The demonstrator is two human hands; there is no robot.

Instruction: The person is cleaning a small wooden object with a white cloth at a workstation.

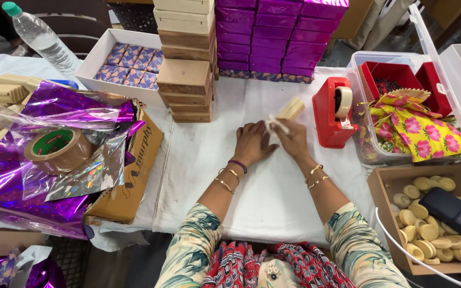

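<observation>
Holding a small wooden block [291, 109] up off the white surface [273, 197], the right hand [293, 137] pinches it just left of the red tape dispenser [333, 113]; the left hand [252, 142] rests flat beside, holding nothing, fingers touching the right for steadiness.

Water bottle [38, 37] top cut off

One bottle [41, 37], one tape dispenser [333, 112], two hands.
</observation>
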